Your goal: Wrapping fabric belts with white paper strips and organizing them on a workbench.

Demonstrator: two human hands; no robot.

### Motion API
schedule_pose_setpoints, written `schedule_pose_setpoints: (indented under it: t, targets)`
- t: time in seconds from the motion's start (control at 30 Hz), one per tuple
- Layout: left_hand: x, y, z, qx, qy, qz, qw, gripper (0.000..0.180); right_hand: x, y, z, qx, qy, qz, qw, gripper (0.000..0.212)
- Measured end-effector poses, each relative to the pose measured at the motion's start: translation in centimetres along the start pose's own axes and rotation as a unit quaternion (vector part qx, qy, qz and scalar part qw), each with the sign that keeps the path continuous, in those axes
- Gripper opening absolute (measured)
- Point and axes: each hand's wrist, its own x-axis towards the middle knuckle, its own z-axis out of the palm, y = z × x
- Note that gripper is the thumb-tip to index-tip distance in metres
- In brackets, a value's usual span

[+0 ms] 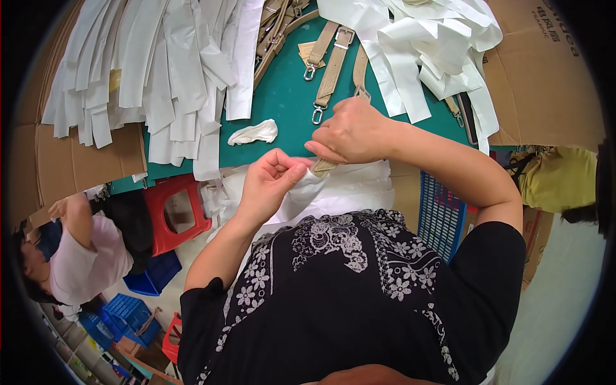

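Two bare hands meet at the near edge of a green surface (295, 77), working at a beige strap (324, 167) whose short end shows between them. The right hand (350, 133) is curled into a closed fist over the strap, probably to keep it steady, while a matching length with a metal buckle (362, 94) comes out above the knuckles and seems to be the same piece. The left hand (276, 179) is pinched narrow, thumb against fingertip, apparently on the strap's very end, a grip that suits fine handling; white sheeting (359, 186) lies just below, and whether the pinch takes in any of it cannot be told.

Beyond the fist lie more beige straps (333, 74), their metal clips toward the worker, perhaps for easy picking. Long white strips (173, 70) overlap at the left, likely fanned so that single ones come away freely; a looser white heap (436, 48) sits at the right. A crumpled white cloth (253, 132) rests near the left hand. At far left, a co-worker in a pink top (93, 253).
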Motion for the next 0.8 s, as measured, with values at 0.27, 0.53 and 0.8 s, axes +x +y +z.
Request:
schedule_pose_setpoints:
  t: [0.27, 0.53, 0.8]
  targets:
    - [1.4, 0.0, 0.0, 0.13, 0.042, 0.111, 0.984, 0.009, 0.4, -1.1, 1.3, 0.007, 0.0, 0.045, 0.999, 0.023]
    - [1.5, -0.2, 0.0, 0.388, 0.143, 0.271, 0.869, 0.012, 2.6, -1.3, 1.7, 0.294, 0.09, 0.184, 0.934, 0.024]
    - [-0.2, -0.7, -5.1, 0.311, 0.209, 0.243, 0.895, 0.009, 2.1, 2.7, -1.5, 0.078, -0.129, 0.052, 0.987, 0.026]
